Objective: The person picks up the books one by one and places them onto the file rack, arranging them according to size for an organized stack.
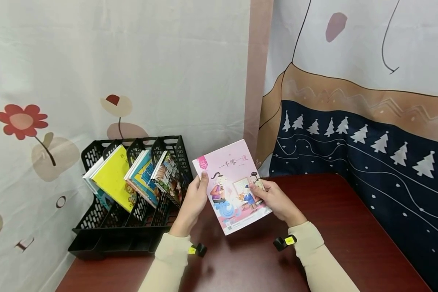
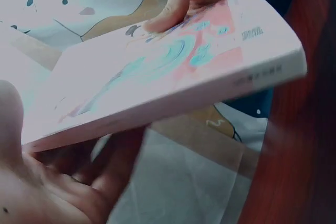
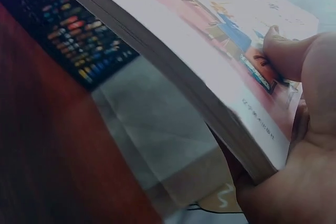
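Note:
A pink picture book with drawn figures on its cover is held up tilted over the table, cover facing up. My left hand grips its left edge, thumb on the cover and fingers underneath. The right hand holds the opposite edge, its thumb pressed on the cover picture. In the left wrist view the book's spine faces the camera, and the left fingers curl below it. From the right wrist, the page edges of the book show, with the right thumb lying on top.
At the left stands a black slotted book rack with dividers. A yellow book, a blue book and a dark, colourful book lean in it. The reddish-brown table stretches right, toward the printed curtain behind.

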Motion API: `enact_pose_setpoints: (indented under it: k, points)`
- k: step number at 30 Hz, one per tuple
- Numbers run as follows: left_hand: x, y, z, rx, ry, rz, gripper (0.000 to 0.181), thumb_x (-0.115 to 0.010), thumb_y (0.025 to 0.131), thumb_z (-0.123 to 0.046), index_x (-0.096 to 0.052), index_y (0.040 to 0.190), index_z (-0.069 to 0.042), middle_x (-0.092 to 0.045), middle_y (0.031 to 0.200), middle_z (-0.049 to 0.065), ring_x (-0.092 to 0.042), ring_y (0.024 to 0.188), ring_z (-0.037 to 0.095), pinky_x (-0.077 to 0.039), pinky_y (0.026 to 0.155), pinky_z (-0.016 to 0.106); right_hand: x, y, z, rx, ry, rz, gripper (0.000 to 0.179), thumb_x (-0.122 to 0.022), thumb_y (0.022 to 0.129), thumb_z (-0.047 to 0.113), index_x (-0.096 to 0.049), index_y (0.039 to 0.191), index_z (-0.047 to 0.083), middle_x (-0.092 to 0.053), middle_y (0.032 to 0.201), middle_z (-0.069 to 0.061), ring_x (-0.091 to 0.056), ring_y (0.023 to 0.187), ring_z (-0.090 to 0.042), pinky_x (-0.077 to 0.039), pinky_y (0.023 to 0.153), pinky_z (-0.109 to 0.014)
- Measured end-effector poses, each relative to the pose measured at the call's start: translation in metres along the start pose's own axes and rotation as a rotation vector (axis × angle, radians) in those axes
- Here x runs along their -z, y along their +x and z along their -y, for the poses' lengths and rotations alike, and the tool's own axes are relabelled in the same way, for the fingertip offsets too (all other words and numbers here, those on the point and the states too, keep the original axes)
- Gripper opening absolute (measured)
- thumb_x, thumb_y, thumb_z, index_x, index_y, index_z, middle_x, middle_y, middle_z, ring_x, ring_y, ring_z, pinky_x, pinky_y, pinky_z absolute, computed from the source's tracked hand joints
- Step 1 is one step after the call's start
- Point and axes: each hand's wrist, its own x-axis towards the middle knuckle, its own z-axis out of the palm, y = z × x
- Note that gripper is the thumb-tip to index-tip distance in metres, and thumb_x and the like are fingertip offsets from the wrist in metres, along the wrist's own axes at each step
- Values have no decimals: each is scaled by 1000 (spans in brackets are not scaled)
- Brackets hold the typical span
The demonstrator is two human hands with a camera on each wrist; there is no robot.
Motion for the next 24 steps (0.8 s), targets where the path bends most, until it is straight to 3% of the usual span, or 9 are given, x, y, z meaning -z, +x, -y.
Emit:
enact_pose_setpoints:
  k: [5,9,12,17,21,24]
  points:
    - [0,-1,1,1,-43,-51,52,-52,115,-54,-66,147,-15,-79,121,17,-77,93,15,-63,84,30,-9,3,-3,-16,51,53,52,-61,115,36,-59,151,-2,-82,111,-5,-83,90,-19,-69,82,-36]
    - [2,-1,2,26,-81,-18,45,-65,111,-49,-70,139,-14,-81,115,15,-80,89,17,-67,79,33,-13,2,-1,-23,78,96,53,-60,115,36,-58,152,-2,-82,111,-6,-84,92,-21,-70,81,-39]
    - [1,-2,0,7,-116,-1,39,-72,109,-42,-71,137,-15,-82,115,15,-82,89,19,-69,78,36,-13,1,2,-33,69,104,54,-60,115,39,-57,153,1,-82,113,-8,-84,93,-22,-69,82,-39]
    - [-4,-2,-2,-69,-98,-47,36,-73,109,-32,-72,137,-9,-81,116,21,-82,86,18,-69,74,36,-12,4,1,-69,-62,94,58,-59,114,48,-59,154,6,-82,120,-12,-83,97,-22,-68,87,-33]
    - [-3,-3,0,-74,-51,-101,34,-73,109,-26,-73,135,-4,-81,113,26,-81,81,16,-68,72,33,-13,5,-4,-103,-182,91,59,-59,113,53,-60,154,10,-80,124,-11,-77,104,-19,-65,95,-32]
    - [3,-5,0,-90,13,-147,32,-75,108,-25,-76,132,-4,-82,111,26,-79,79,14,-67,71,29,-16,6,-9,-125,-207,93,57,-60,113,51,-61,154,12,-77,129,-10,-73,110,-19,-63,102,-37]
